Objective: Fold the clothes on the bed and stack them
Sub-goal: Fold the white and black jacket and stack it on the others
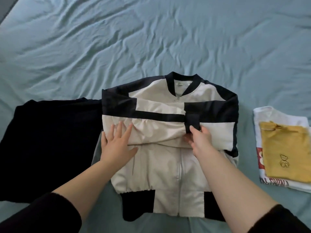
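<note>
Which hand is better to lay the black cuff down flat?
Probably the right hand: it pinches the cuff on the jacket. The left hand lies flat on the pale sleeve, farther away.

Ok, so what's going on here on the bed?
A person is folding a cream and navy jacket on the blue bed sheet. Its sleeves are crossed over the chest. The left hand presses flat on the cream sleeve, and the right hand has its grip on the dark cuff. A dark garment lies to the left. To the right, a folded yellow top sits on a white garment.
</note>
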Available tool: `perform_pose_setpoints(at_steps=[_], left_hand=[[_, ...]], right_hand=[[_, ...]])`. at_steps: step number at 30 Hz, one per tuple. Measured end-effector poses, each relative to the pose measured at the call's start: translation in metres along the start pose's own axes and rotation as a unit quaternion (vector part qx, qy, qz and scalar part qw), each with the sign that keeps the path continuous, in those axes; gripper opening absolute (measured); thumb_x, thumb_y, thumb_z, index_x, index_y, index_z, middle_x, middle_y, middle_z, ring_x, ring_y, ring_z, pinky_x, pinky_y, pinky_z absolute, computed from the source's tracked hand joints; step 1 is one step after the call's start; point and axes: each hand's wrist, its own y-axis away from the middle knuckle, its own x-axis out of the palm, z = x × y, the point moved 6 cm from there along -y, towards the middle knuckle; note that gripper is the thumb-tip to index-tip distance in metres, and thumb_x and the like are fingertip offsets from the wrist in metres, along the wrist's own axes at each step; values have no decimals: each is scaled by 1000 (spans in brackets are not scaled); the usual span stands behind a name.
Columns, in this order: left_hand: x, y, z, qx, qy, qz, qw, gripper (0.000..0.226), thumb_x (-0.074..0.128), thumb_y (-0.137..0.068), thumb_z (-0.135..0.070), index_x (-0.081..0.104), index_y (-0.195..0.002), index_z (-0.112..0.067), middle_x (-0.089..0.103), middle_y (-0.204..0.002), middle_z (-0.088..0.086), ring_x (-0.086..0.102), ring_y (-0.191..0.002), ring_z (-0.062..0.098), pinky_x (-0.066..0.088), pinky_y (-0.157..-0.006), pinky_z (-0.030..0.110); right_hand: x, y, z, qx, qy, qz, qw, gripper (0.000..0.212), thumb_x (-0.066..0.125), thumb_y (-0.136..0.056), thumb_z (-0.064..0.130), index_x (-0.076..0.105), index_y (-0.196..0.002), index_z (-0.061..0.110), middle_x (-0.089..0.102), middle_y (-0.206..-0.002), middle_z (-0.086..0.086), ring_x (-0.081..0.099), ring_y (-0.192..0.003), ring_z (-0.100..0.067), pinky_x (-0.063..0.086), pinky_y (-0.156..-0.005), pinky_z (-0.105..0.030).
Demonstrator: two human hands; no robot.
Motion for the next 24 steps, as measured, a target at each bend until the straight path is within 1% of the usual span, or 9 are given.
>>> perform_pose_setpoints(at_steps=[2, 5, 9, 12, 13, 15, 18, 20, 24], left_hand=[[-2, 4, -16, 17, -9, -36, 999, 95, 49, -86, -62, -25, -143, -49, -26, -159, -2, -28, -144, 23, -18, -113, 50], [4, -6, -43, 27, -2, -30, 999, 96, 47, -83, -70, -31, -137, -53, -34, -155, -1, -31, -143, 23, -14, -115, 50], [25, -33, -71, 47, -5, 72, 996, 93, 39, -79, -80, -18, -146, -49, -27, -158, 2, -23, -146, 25, -6, -119, 50], [29, -41, -77, 47, -15, 71, 996, 89, 27, -76, -86, -11, -148, -50, -25, -159, 2, -25, -145, 22, -14, -116, 49], [25, -41, -78, 45, -12, 38, 998, 83, 20, -78, -85, -12, -147, -52, -23, -160, 1, -28, -144, 19, -19, -114, 49], [20, -39, -83, 38, 5, -28, 999, 68, 8, -84, -78, -16, -143, -56, -22, -160, 0, -33, -141, 16, -21, -112, 51], [33, -44, -91, 42, -2, -11, 999, 64, 8, -85, -76, -23, -138, -60, -35, -155, 0, -40, -137, 25, -23, -108, 59], [52, -51, -88, 51, -38, 47, 997, 81, 16, -76, -87, -31, -136, -57, -50, -145, -3, -48, -130, 30, -30, -101, 60], [69, -69, -78, 57, -75, 101, 990, 110, 24, -56, -99, -41, -130, -52, -62, -132, -6, -57, -120, 30, -30, -101, 63]], right_hand=[[-25, -6, 18, -25, -21, -24, 999, 18, 55, -95, 10, 59, -109, 20, 67, -104, -3, 66, -93, -21, 55, -90, -42], [-74, -27, 40, -47, -48, -61, 996, 24, 45, -96, -1, 57, -107, 16, 62, -119, -13, 65, -102, -28, 55, -86, -38], [-111, -55, 49, -58, 79, -98, 990, 22, 50, -94, 3, 55, -111, 15, 62, -119, -15, 61, -108, -34, 50, -96, -46], [-122, -61, 54, -82, 187, -132, 970, 37, 52, -92, 4, 51, -128, 14, 59, -125, -8, 57, -107, -26, 46, -94, -36], [-125, -59, 59, -114, 243, -166, 949, 45, 52, -90, 3, 48, -132, 16, 56, -128, -7, 55, -112, -27, 45, -94, -36], [-114, -42, 73, -257, 378, -217, 862, 56, 56, -86, 6, 43, -138, 21, 51, -133, -7, 50, -121, -27, 41, -99, -44], [-56, -19, 58, -441, 525, -101, 721, 57, 49, -94, 31, 28, -148, 30, 25, -156, -6, 21, -144, -26, 11, -117, -51], [-39, -32, 29, -426, 646, -14, 634, 59, 26, -98, 54, 7, -152, 38, -6, -163, 0, -7, -149, -26, -17, -114, -50], [-72, -79, -2, -311, 737, -8, 600, 65, 6, -91, 66, -12, -149, 42, -26, -158, 9, -1, -149, -28, -17, -113, -58]])
